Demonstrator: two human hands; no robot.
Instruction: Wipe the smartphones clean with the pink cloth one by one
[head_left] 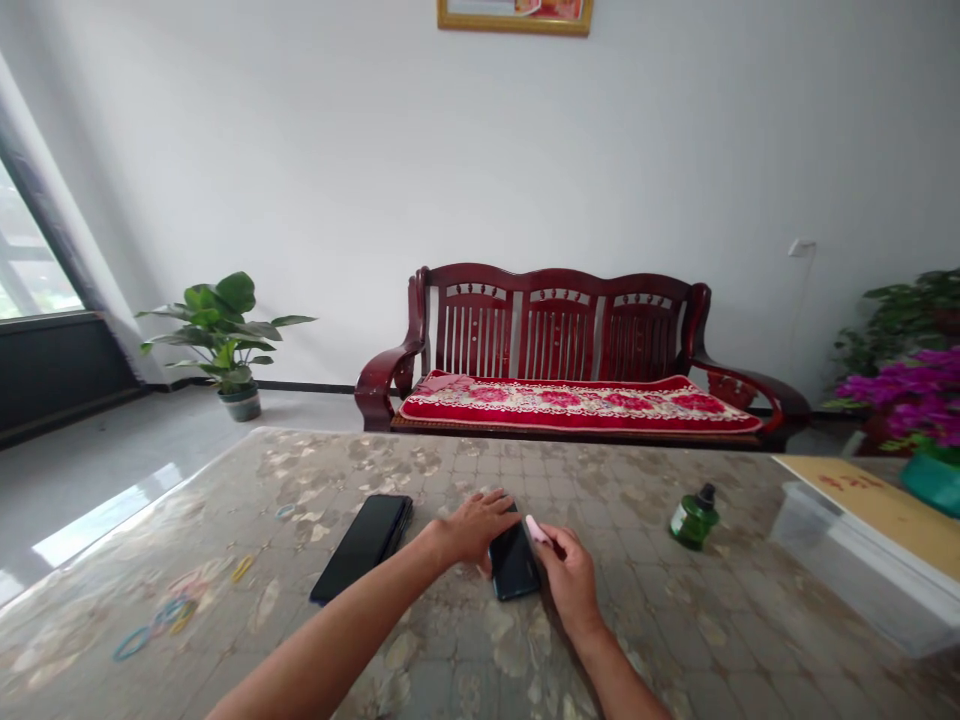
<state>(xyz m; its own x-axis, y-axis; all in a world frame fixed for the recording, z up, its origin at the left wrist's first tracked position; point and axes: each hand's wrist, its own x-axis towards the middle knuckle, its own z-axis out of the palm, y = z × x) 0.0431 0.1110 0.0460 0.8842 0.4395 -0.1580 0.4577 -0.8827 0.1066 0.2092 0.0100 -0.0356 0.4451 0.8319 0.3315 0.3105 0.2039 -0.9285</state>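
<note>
A dark smartphone (515,566) lies on the patterned tablecloth in front of me. My left hand (475,530) grips it near its far end, fingers across the glass and thumb along the left edge. On the phone's right side, my right hand (571,575) is closed in a pinch on a small pale pink piece (535,530). Its exact kind is unclear, since the fingers cover part of it. Left of my left forearm rests a second dark phone (364,548), apparently on top of another dark flat item that shows along its right edge.
Several coloured rubber bands (174,612) lie at the left of the table (450,670). To the right stand a green bottle (694,520) with a black top and a clear plastic box (847,570) under a tan board (870,495). A wooden bench (562,330) is beyond.
</note>
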